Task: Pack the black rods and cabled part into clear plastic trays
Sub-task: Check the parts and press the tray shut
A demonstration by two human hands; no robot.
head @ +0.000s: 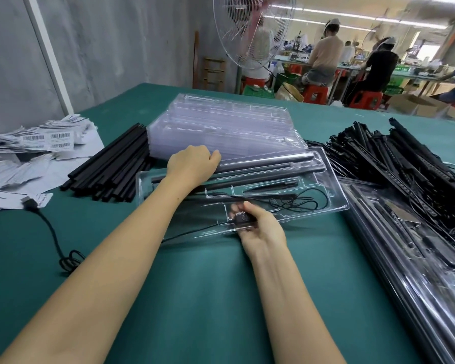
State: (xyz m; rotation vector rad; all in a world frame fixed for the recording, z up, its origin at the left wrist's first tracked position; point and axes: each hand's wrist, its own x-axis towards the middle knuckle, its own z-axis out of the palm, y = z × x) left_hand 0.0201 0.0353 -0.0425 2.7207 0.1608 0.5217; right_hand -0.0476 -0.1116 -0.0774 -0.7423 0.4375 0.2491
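A clear plastic tray (pixel 334 203) lies on the green table in front of me, with black rods (pixel 268 164) in its far slots and a thin coiled cable (pixel 294 203) in its near pocket. My left hand (pixel 192 164) rests curled on the left ends of the rods in the tray. My right hand (pixel 258 227) pinches the small black switch box of the cabled part (pixel 243 219) at the tray's near edge. A bundle of loose black rods (pixel 111 169) lies to the left. A stack of empty clear trays (pixel 221 124) stands behind.
A heap of black cabled parts (pixel 394 158) fills the right side, with packed trays (pixel 410 253) stacked in front of it. Barcode labels (pixel 37 143) lie far left; a black USB cable (pixel 50 232) trails near them. A fan and seated people are beyond the table.
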